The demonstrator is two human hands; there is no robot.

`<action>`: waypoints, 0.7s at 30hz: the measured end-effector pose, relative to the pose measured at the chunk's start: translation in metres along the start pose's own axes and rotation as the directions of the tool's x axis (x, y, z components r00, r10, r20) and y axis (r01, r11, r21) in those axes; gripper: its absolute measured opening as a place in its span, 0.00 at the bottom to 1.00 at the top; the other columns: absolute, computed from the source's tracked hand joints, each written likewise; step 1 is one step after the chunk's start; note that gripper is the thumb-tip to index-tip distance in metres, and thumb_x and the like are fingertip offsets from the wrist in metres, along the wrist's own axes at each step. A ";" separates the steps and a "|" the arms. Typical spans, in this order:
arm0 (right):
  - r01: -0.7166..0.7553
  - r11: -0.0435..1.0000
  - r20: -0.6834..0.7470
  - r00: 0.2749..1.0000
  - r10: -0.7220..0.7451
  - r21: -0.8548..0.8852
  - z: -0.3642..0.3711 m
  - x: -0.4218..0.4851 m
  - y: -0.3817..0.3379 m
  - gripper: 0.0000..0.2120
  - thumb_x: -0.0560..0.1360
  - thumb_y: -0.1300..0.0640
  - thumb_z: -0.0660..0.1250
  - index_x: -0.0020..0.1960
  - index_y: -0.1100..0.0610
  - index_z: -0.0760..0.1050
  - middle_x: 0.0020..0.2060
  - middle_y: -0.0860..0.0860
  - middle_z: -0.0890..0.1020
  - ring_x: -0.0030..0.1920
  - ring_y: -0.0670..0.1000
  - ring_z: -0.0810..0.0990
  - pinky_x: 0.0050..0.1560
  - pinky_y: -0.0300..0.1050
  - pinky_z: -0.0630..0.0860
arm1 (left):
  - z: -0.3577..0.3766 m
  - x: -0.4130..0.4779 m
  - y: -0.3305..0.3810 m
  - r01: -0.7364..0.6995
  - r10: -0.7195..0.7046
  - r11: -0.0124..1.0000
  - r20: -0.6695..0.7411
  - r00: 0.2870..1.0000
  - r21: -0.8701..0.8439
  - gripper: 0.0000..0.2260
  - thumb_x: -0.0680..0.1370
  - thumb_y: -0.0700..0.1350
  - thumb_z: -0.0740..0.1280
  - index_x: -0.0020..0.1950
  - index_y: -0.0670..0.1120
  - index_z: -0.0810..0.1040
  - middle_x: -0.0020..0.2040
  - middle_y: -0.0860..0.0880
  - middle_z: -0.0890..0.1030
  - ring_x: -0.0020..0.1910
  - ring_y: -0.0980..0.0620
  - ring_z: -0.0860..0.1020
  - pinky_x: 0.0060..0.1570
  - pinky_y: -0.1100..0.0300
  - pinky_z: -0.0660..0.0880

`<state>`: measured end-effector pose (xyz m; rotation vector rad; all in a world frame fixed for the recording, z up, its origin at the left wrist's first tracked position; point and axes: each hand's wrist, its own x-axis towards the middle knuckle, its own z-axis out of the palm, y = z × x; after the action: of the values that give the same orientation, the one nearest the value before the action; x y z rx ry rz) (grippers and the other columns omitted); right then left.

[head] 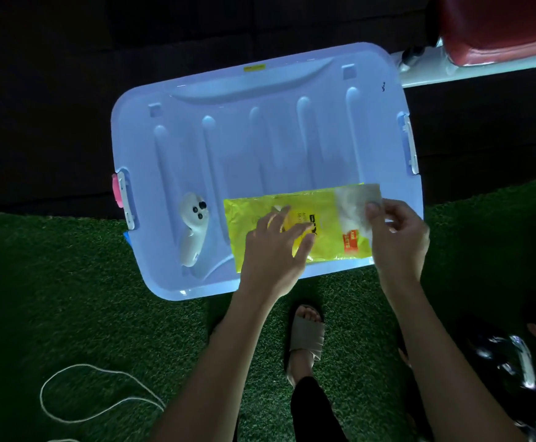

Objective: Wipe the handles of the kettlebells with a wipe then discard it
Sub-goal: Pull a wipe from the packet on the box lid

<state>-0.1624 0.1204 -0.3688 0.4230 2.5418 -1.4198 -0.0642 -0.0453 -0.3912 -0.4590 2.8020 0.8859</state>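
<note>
My forearms and one foot in a sandal (306,339) sit closest, standing on green turf (68,282). Step in hand: getting a wipe out, no wiping started.

Left hand (276,240): fingers laid fairly flat on the yellow wipe pack (327,247), pressing it down onto the bin lid (260,138). Right hand (399,240): thumb and fingers pinching the wipe (354,204) at the pack's right end. The sheet is partly out and lifted over that end; can't tell if it's fully free.

Kettlebells: not clearly in view. Dark glossy object (515,362) at lower right may be one, can't confirm.

Also there: white controller (193,228) on the lid left of the pack, white cord (84,393) looped on the turf.

Next, my call: keep the pack pinned, pull the sheet clear, then turn right toward that object and wrap the wipe round a handle. Risk: the pack lifts with the sheet, or a second wipe drags out.
</note>
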 end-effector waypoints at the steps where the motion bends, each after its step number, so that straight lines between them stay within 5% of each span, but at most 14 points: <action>1: 0.116 0.988 -0.014 0.993 -0.118 -0.101 0.000 0.000 0.000 0.02 0.77 0.51 0.72 0.46 0.48 0.83 0.39 0.42 0.83 0.36 0.46 0.79 0.41 0.43 0.76 | 0.008 0.002 0.000 -0.025 0.016 0.989 0.066 0.998 0.144 0.19 0.82 0.61 0.55 0.68 0.60 0.77 0.78 0.46 0.67 0.76 0.43 0.65 0.66 0.44 0.68; 4: 0.372 0.869 0.105 0.928 -0.358 -0.327 0.008 0.002 0.014 0.04 0.75 0.54 0.74 0.49 0.52 0.85 0.45 0.49 0.84 0.41 0.53 0.79 0.42 0.45 0.74 | 0.027 -0.004 -0.006 -0.095 0.045 0.941 0.159 0.986 0.325 0.23 0.83 0.60 0.53 0.79 0.61 0.63 0.83 0.41 0.52 0.81 0.39 0.53 0.70 0.40 0.63; 7: 0.398 0.786 0.266 0.915 -0.304 -0.472 0.014 0.004 0.032 0.06 0.74 0.51 0.74 0.48 0.51 0.86 0.52 0.50 0.82 0.52 0.56 0.76 0.48 0.50 0.76 | 0.032 -0.011 -0.015 -0.136 0.060 0.916 0.207 0.976 0.376 0.29 0.82 0.62 0.55 0.82 0.61 0.51 0.83 0.40 0.43 0.82 0.39 0.46 0.74 0.41 0.59; 10: 0.390 0.761 0.352 0.908 -0.226 -0.518 0.015 0.008 0.037 0.11 0.75 0.47 0.71 0.51 0.51 0.86 0.57 0.50 0.81 0.55 0.56 0.75 0.56 0.54 0.75 | 0.033 -0.007 -0.012 -0.134 0.055 0.900 0.198 0.979 0.414 0.30 0.81 0.65 0.56 0.81 0.61 0.53 0.83 0.39 0.45 0.81 0.37 0.50 0.71 0.39 0.61; 15: 0.327 0.760 0.247 0.943 -0.223 -0.562 0.018 0.017 0.033 0.15 0.73 0.53 0.73 0.60 0.50 0.82 0.57 0.52 0.79 0.55 0.57 0.74 0.56 0.57 0.75 | 0.026 0.003 -0.001 -0.166 0.040 0.847 0.250 0.967 0.505 0.31 0.79 0.67 0.56 0.81 0.59 0.56 0.81 0.35 0.53 0.78 0.33 0.58 0.69 0.35 0.61; 18: 0.278 0.732 0.254 0.956 -0.147 -0.622 0.022 0.021 0.031 0.22 0.74 0.51 0.74 0.67 0.47 0.77 0.59 0.51 0.77 0.57 0.57 0.74 0.57 0.54 0.73 | 0.013 0.022 0.019 -0.150 0.006 0.838 0.266 0.964 0.524 0.29 0.79 0.67 0.57 0.78 0.61 0.60 0.78 0.35 0.59 0.74 0.33 0.63 0.73 0.32 0.52; 21: 0.263 0.718 0.204 0.964 -0.169 -0.644 0.024 0.024 0.026 0.12 0.75 0.55 0.72 0.58 0.49 0.83 0.52 0.52 0.81 0.53 0.58 0.75 0.53 0.53 0.70 | 0.000 0.028 0.023 -0.226 0.035 0.796 0.330 0.943 0.562 0.28 0.80 0.65 0.57 0.79 0.61 0.59 0.78 0.34 0.58 0.78 0.35 0.57 0.76 0.35 0.39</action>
<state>-0.1757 0.1164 -0.4096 -0.1014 2.8154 -0.4563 -0.0985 -0.0342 -0.3855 -0.0180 2.6375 0.0382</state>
